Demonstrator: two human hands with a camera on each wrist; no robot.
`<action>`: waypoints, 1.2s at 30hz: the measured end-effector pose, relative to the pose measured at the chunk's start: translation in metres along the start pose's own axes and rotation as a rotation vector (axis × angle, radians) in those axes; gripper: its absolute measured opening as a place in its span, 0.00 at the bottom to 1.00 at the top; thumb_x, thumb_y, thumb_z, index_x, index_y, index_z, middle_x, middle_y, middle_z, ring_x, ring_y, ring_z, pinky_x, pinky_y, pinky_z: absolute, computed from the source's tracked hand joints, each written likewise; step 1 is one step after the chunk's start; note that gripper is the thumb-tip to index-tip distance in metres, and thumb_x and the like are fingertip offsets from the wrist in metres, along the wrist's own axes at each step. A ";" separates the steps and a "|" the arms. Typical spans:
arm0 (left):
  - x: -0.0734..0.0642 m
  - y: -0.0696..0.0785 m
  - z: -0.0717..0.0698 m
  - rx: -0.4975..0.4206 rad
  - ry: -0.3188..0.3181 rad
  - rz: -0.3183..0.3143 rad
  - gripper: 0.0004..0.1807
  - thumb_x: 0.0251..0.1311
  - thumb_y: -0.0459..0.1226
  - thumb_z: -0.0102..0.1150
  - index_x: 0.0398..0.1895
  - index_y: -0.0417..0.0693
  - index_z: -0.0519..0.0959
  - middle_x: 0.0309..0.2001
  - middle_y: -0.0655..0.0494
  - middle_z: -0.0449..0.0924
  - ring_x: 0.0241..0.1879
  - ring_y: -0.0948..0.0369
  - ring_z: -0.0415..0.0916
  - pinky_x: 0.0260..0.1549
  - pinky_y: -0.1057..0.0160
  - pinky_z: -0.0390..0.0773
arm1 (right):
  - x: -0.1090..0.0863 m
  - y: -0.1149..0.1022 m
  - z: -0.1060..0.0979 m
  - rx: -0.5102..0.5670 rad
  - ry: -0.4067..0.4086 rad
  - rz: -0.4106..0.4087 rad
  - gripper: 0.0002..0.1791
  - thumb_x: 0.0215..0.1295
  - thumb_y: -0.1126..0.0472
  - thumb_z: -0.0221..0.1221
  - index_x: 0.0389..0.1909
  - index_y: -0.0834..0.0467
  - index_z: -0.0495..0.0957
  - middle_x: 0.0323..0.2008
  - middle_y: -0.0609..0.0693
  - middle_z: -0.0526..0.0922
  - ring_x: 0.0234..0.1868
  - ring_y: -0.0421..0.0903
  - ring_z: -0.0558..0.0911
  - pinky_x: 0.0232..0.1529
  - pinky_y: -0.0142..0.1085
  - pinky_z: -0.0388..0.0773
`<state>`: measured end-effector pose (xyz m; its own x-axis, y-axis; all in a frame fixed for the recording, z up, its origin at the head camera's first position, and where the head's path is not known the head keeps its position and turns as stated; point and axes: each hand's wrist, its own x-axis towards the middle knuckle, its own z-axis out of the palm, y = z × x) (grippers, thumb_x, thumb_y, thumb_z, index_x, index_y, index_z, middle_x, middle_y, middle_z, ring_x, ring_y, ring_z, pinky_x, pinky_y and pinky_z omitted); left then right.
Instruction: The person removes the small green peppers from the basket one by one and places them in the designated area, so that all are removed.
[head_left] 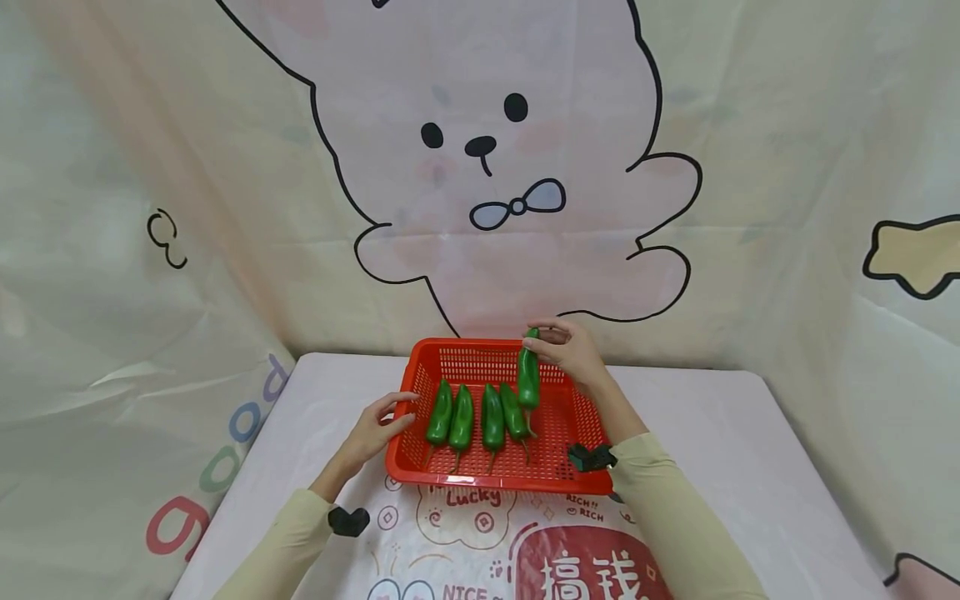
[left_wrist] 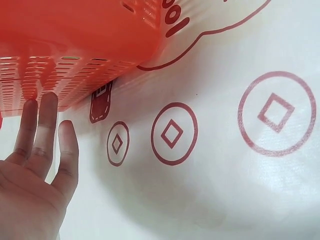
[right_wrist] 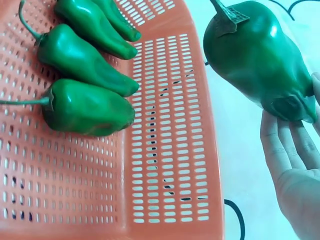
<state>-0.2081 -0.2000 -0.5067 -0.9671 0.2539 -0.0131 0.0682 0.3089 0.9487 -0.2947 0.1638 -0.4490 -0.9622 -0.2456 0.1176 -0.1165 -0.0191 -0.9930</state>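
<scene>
Held pepper (head_left: pixel 528 377): upper right part of the red basket (head_left: pixel 525 485) in the head view; narrow end up, stem (head_left: pixel 529 422) hanging down. Looks raised; height over the basket floor hard to judge.
Right hand (head_left: pixel 573 350): thumb and fingers brought together on the pepper's narrow end, a tip pinch.
Left hand (head_left: pixel 373 425): at the basket's left side; fingers extended, loosely spread, tips against the wall. No firm grip evident.
Row of peppers (head_left: pixel 462 417): four, left to centre of the basket floor, stems toward the bottom of the frame.
Slip risk: glossy, tapering skin; a slack pinch could drop the pepper or let it swing.
Knock risk: stem is just beside the row's rightmost pepper in the picture; leftward drift could push that one askew.
Snag risk: dark wrist camera (head_left: pixel 592 457) overlaps the basket's lower right; a low forearm might catch the rim and slide the basket, if the left hand only touches.
Edges: raised rim all round; backdrop (head_left: pixel 787 208) rises beyond the table's far edge, limiting reach toward the top.
Room: widest stretch of basket floor lies right of the row; table (head_left: pixel 720 425) extends beyond both basket sides.
</scene>
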 end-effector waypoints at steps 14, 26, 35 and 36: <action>0.012 -0.039 -0.001 -0.009 0.018 0.000 0.23 0.71 0.36 0.61 0.67 0.45 0.74 0.68 0.39 0.68 0.62 0.40 0.70 0.50 0.50 0.81 | -0.013 -0.011 -0.017 -0.081 -0.022 -0.052 0.23 0.67 0.67 0.67 0.61 0.66 0.77 0.50 0.65 0.82 0.46 0.50 0.84 0.47 0.42 0.84; 0.014 -0.041 -0.001 0.002 0.027 0.019 0.21 0.70 0.37 0.62 0.65 0.49 0.76 0.66 0.42 0.71 0.59 0.43 0.73 0.49 0.54 0.82 | -0.022 -0.017 -0.036 -0.130 -0.057 -0.129 0.20 0.67 0.68 0.66 0.58 0.68 0.78 0.51 0.68 0.81 0.47 0.51 0.84 0.46 0.42 0.84; 0.016 -0.042 -0.002 0.029 0.027 0.010 0.21 0.70 0.38 0.63 0.65 0.51 0.77 0.67 0.44 0.71 0.62 0.43 0.71 0.55 0.47 0.77 | -0.029 -0.015 -0.064 -0.116 -0.024 -0.142 0.21 0.68 0.67 0.66 0.61 0.67 0.78 0.50 0.59 0.85 0.47 0.48 0.86 0.47 0.41 0.84; 0.016 -0.042 -0.002 0.031 0.028 0.010 0.21 0.70 0.38 0.63 0.65 0.51 0.77 0.67 0.43 0.71 0.61 0.43 0.71 0.55 0.47 0.78 | -0.029 -0.015 -0.067 -0.112 -0.021 -0.143 0.22 0.68 0.67 0.65 0.61 0.67 0.77 0.51 0.58 0.85 0.47 0.48 0.86 0.47 0.42 0.84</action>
<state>-0.2265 -0.2110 -0.5465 -0.9729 0.2312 0.0062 0.0855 0.3347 0.9384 -0.2814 0.2360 -0.4371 -0.9285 -0.2685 0.2566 -0.2800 0.0524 -0.9586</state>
